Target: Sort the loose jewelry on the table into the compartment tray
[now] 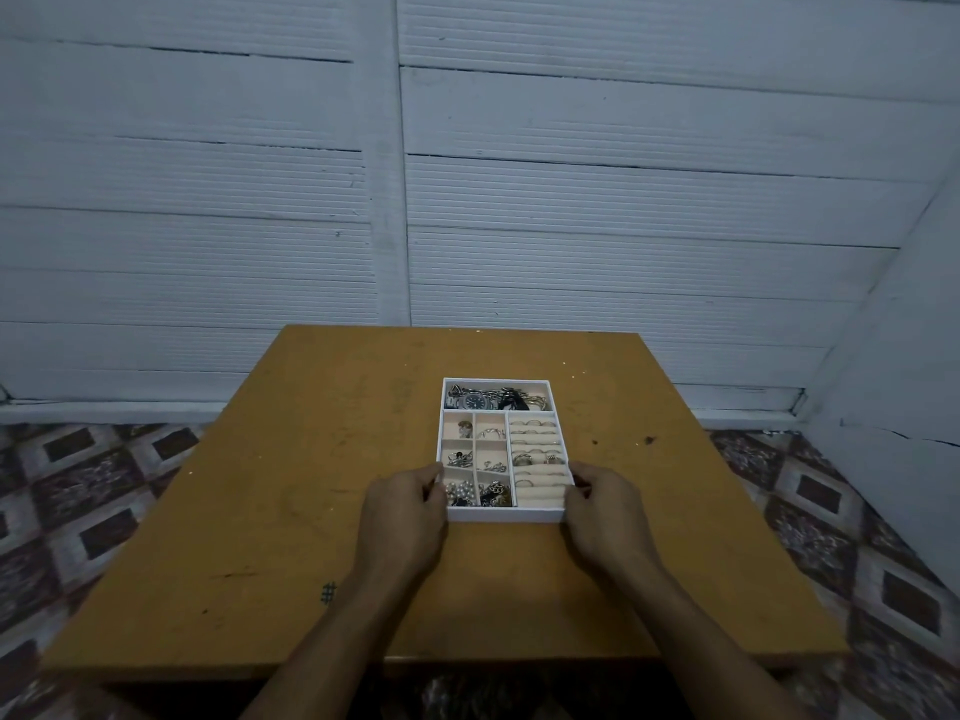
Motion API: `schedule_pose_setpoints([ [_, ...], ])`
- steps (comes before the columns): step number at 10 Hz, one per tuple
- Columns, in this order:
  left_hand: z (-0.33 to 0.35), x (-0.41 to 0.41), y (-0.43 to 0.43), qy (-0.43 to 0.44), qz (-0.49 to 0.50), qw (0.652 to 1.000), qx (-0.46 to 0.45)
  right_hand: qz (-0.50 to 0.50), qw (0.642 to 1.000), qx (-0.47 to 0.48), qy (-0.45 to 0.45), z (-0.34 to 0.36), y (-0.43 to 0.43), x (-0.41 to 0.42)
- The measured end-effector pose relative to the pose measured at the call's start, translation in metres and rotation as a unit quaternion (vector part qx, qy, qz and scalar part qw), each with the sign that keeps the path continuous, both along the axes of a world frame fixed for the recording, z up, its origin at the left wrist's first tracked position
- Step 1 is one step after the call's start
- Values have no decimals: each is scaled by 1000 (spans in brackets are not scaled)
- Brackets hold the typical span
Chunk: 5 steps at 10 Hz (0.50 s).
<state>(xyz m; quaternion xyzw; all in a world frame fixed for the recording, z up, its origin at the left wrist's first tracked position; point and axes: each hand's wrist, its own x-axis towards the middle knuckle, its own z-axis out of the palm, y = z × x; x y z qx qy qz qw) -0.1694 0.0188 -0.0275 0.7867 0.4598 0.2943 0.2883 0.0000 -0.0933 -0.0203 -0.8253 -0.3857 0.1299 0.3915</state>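
The big brown table (311, 485) holds the white tray (504, 516) near its middle. The left hand (402, 511) and right hand (605, 511) each curl round a near corner, one on each side, likely to keep it level. The jewelry (474, 401) sits sorted in its little boxes, so the job looks nearly done.

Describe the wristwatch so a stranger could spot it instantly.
On the orange-brown table sits a white compartment tray. Its long far compartment runs the full width, and the wristwatch lies left of centre there. Only it has a round dark dial.
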Motion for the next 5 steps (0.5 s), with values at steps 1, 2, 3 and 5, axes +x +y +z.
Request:
schedule_pose_setpoints([
  [1, 1, 1, 0, 0, 0, 1000, 4, -3, 1000, -4, 1, 0, 2, 0],
  [2, 2, 0, -2, -5, 1, 1000, 5, -5, 1000, -4, 1, 0, 2, 1],
  [3, 4, -2, -8, -26, -8, 1000, 12, -12, 1000, 4, 9, 3, -1, -2],
  [5, 9, -18, -35, -20, 6, 1000, -1, 1, 999, 2, 40, 0, -26, -12],
])
